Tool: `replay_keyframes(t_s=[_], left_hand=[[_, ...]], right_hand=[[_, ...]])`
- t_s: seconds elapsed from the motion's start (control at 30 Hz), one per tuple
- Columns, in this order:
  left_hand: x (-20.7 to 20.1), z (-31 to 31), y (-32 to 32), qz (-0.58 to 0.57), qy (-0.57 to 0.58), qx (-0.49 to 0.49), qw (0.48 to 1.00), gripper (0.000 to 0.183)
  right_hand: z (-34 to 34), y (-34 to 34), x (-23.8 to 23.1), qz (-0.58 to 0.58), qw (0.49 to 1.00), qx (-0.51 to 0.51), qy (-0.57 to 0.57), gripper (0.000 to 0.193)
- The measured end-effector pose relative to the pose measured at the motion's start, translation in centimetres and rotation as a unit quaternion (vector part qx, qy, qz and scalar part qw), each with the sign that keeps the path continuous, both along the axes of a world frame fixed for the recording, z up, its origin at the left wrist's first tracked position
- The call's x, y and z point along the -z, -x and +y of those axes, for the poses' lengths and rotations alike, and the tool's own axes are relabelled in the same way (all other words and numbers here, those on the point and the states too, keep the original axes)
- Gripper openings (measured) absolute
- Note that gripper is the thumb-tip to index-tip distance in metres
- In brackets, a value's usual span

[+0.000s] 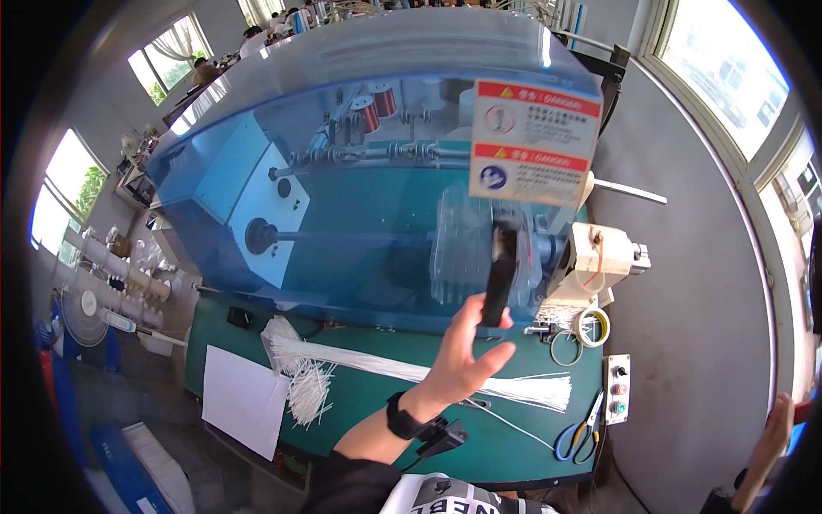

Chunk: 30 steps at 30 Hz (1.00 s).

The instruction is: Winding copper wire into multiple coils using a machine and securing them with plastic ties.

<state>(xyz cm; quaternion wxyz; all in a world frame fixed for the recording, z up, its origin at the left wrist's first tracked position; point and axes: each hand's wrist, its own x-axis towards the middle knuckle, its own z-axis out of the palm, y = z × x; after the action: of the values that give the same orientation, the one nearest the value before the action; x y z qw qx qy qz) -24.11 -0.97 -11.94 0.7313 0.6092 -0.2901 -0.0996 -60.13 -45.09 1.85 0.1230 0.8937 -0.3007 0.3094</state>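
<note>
My left hand (467, 355), with a black band on its wrist, reaches up to a black handle (500, 278) on the transparent blue cover (360, 295) of a machine. Its fingers are curled at the lower end of that handle; the thumb stands apart. Behind the cover sits a clear ribbed former (458, 248) on a shaft. Far to the right, at the picture's rim, my right hand (775, 433) is raised beside a red-edged thing (801, 415); whether it grips that thing is unclear.
Long white strips (531, 391) lie across the green table (360, 433), beside short white pieces (310, 390) and white paper (244, 401). Blue-handled scissors (579, 437), a tape roll (592, 327) and a button box (617, 390) lie at the right. Copper wire spools (366, 113) stand inside the machine.
</note>
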Motion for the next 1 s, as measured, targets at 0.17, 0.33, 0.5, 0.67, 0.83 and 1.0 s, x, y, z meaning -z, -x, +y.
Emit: replay_keyframes(t_s=[0.17, 0.33, 0.5, 0.67, 0.83, 1.0], left_hand=[[1.1, -4.8, 1.7, -0.119, -0.003, -0.013, 0.993, 0.052], [2.1, -5.5, 1.1, -0.155, 0.013, -0.014, 0.988, 0.048], [2.1, -1.5, 5.3, -0.145, 0.018, -0.048, 0.988, 0.069], [5.5, 10.0, 14.3, -0.089, -0.065, -0.024, 0.994, 0.043], [7.4, 29.9, 21.5, 0.003, -0.168, -0.295, 0.941, 0.032], [11.3, 39.6, 31.8, 0.098, -0.369, -0.329, 0.864, 0.016]], right_hand=[[9.4, -6.0, 16.3, 0.099, 0.958, -0.049, -0.266, 0.036], [10.9, -6.1, 32.7, 0.181, 0.962, -0.052, -0.199, 0.052], [13.6, -6.4, 35.1, 0.162, 0.971, -0.062, -0.163, 0.048], [11.1, -6.2, 34.5, 0.121, 0.983, -0.057, -0.122, 0.012], [12.7, -6.8, 32.1, 0.174, 0.972, -0.109, -0.111, 0.015], [24.5, -8.1, 31.0, 0.140, 0.921, -0.362, -0.023, 0.043]])
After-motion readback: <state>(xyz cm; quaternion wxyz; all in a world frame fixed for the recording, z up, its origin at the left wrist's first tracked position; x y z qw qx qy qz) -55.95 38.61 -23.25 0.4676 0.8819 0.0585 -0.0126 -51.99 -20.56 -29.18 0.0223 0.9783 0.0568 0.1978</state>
